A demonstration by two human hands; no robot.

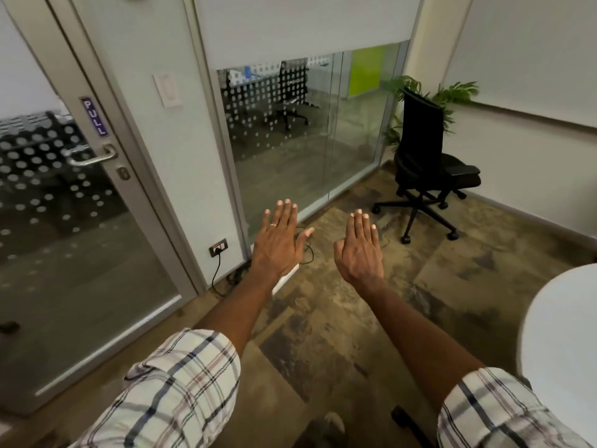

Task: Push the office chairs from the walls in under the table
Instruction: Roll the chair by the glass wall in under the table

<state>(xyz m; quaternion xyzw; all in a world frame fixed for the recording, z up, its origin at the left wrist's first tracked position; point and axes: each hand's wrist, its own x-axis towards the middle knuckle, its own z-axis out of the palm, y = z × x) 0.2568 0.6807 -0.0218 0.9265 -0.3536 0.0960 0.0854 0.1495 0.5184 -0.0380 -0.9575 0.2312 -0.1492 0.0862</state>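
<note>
The fingers (284,215) of the left hand (279,244) are stretched out flat and close together, palm down, thumb spread to the side, a ring on one finger; they hold nothing. The fingers (361,224) of the right hand (360,253) lie the same way, straight and empty, just beside the left hand with a gap between them. Both forearms reach forward from rolled plaid sleeves (181,389).

The black office chair (426,163) stands well apart from both hands, ahead and to the right, in the corner where the glass partition (290,130) meets the right wall (533,156). Its back is toward the glass, its seat points toward the right wall, and a potted plant (449,95) rises behind it. Its star base rests on the patterned carpet (323,318).

The rounded white edge of the worktop (562,334) shows at the right, near the right forearm. Between the hands, the chair and that edge the carpet lies open. On the left a glass door (80,205) with a lever handle stands shut, and a black cable (216,270) runs from a low wall socket along the floor below the left hand.
</note>
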